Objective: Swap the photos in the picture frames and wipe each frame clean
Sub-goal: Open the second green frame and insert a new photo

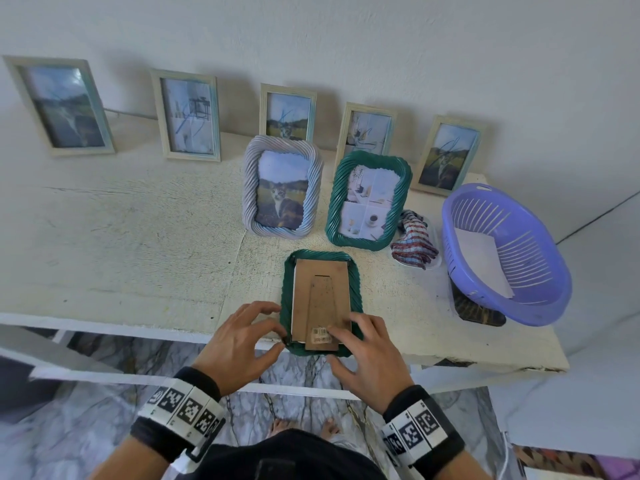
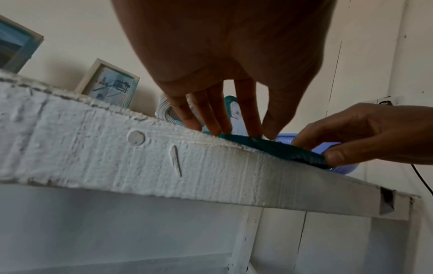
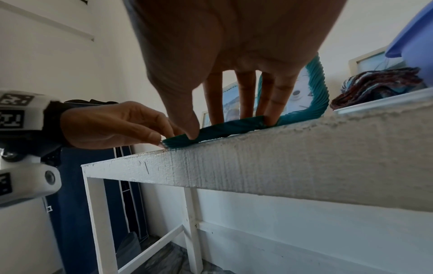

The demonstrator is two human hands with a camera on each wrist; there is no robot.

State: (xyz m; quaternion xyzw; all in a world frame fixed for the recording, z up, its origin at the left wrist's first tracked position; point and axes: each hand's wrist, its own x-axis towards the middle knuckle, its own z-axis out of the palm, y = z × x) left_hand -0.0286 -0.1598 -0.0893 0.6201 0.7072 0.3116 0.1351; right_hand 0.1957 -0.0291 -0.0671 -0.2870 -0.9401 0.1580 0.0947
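Two hands on one frame here. The green frame [image 1: 320,303] lies face down at the near edge of my table [image 1: 121,244], brown backing board [image 1: 320,292] up, its near end poking slightly past the edge. My left hand [image 1: 242,337] sits at the frame's near-left corner, fingers curled, fingertips on the left rim and thumb at the corner, so it's gripping the rim there. My right hand [image 1: 367,355] is at the near-right corner: fingers bent over the rim and onto the board beside the barcode sticker [image 1: 320,332], thumb under the near end. From the wrist cameras, both sets of fingertips press down on the ribbed green edge.

Right behind it stand a lilac frame [image 1: 282,187] with a cat photo and a second green frame [image 1: 369,200] with a collage. A striped cloth [image 1: 412,244] sits right of that, then a purple basket [image 1: 505,254]. Five pale frames lean on the wall at the back.
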